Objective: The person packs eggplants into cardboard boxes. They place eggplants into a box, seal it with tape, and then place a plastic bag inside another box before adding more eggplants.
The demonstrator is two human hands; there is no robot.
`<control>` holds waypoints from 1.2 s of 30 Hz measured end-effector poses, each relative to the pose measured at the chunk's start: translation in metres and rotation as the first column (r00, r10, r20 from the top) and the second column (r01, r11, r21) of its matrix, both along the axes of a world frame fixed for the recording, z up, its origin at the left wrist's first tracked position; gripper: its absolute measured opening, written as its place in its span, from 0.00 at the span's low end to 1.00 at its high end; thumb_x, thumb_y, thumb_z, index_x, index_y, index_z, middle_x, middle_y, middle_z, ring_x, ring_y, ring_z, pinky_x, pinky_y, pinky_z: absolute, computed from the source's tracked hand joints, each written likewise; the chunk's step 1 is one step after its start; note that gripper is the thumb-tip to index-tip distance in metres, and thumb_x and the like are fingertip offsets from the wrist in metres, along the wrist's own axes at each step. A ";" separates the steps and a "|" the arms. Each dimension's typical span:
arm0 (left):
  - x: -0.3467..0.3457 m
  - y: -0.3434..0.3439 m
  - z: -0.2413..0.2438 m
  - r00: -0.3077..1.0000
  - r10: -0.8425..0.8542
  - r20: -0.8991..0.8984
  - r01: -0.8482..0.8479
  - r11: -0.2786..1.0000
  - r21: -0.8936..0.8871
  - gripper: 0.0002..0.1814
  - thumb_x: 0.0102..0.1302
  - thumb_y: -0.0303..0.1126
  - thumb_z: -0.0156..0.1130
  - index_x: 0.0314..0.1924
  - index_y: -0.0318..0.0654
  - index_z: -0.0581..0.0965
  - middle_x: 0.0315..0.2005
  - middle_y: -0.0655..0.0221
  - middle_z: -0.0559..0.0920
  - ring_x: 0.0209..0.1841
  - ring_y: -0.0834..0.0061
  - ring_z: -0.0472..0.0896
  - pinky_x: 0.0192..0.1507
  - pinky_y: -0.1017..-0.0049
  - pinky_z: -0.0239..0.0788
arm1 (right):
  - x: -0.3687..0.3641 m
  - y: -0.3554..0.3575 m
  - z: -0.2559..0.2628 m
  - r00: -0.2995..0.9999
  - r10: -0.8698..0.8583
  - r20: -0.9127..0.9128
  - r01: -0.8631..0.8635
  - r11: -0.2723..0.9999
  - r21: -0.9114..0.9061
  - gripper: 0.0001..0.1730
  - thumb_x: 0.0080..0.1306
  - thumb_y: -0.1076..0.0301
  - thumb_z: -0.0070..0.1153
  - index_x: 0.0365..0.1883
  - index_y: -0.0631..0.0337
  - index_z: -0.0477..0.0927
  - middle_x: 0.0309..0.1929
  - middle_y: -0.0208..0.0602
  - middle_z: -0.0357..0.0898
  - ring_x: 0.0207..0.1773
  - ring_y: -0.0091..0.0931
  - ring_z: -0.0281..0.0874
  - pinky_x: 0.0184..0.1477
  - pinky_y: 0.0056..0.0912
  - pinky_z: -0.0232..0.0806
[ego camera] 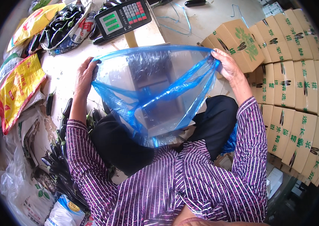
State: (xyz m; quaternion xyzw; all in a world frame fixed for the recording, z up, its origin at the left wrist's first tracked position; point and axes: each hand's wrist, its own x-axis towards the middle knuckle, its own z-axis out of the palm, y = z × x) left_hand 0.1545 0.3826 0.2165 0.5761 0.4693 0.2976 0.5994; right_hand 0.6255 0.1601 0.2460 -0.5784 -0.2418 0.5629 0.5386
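A blue translucent plastic bag [159, 93] is stretched wide between both hands, its upper rim drawn across above my knees. My left hand [85, 74] grips the bag's left corner, and my right hand [227, 63] pinches the opposite corner. Through the thin film shows an open cardboard box [162, 110] between my legs; its contents cannot be made out. Just beyond the bag stands a digital scale display [122, 18] on a pale yellow post, with green lit figures.
Stacked cardboard cartons [285, 84] printed with eggplants line the right, one carton [234, 46] standing tilted nearer. Eggplants [63, 166] are heaped on the floor at left. A woven sack [63, 28] of eggplants sits at upper left, near a yellow sack [21, 90].
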 end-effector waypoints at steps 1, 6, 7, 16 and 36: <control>0.009 0.005 -0.003 1.000 -0.015 -0.006 0.015 1.000 0.006 0.11 0.77 0.37 0.58 0.45 0.39 0.83 0.24 0.85 0.73 0.24 0.93 0.64 0.25 0.87 0.52 | 0.009 0.008 -0.013 0.989 -0.060 -0.139 0.061 0.998 0.001 0.06 0.75 0.67 0.57 0.45 0.59 0.80 0.38 0.26 0.80 0.40 0.20 0.77 0.50 0.28 0.74; 0.022 0.032 -0.033 0.991 0.128 -0.046 -0.122 0.987 0.104 0.12 0.78 0.37 0.57 0.42 0.38 0.82 0.23 0.83 0.74 0.24 0.91 0.66 0.25 0.84 0.55 | 0.008 0.062 -0.059 0.990 -0.122 -0.072 0.123 0.992 0.000 0.06 0.75 0.65 0.59 0.44 0.56 0.81 0.34 0.22 0.78 0.38 0.16 0.76 0.42 0.21 0.73; 0.024 0.041 -0.050 0.991 0.096 -0.090 -0.082 0.985 0.155 0.12 0.78 0.37 0.57 0.41 0.37 0.82 0.23 0.82 0.74 0.24 0.90 0.67 0.25 0.83 0.56 | 0.016 0.068 -0.069 0.995 -0.094 0.032 0.096 0.995 -0.039 0.06 0.75 0.64 0.60 0.42 0.56 0.81 0.33 0.21 0.77 0.37 0.16 0.74 0.42 0.21 0.71; 0.006 0.065 -0.176 0.854 -0.017 -0.520 0.158 0.961 0.228 0.16 0.72 0.39 0.60 0.36 0.31 0.83 0.18 0.65 0.78 0.23 0.78 0.75 0.29 0.70 0.68 | 0.045 0.068 -0.144 0.878 0.288 0.383 -0.144 0.921 -0.361 0.09 0.71 0.63 0.61 0.38 0.58 0.85 0.30 0.19 0.79 0.33 0.14 0.70 0.39 0.21 0.65; -0.121 -0.063 -0.090 0.879 -0.074 -0.471 0.043 0.996 -0.077 0.16 0.74 0.37 0.62 0.53 0.32 0.81 0.32 0.73 0.84 0.32 0.83 0.77 0.35 0.80 0.68 | -0.048 -0.046 0.017 0.140 0.387 0.911 -0.607 0.761 -0.230 0.25 0.55 0.71 0.69 0.53 0.58 0.80 0.58 0.39 0.78 0.58 0.40 0.79 0.61 0.39 0.74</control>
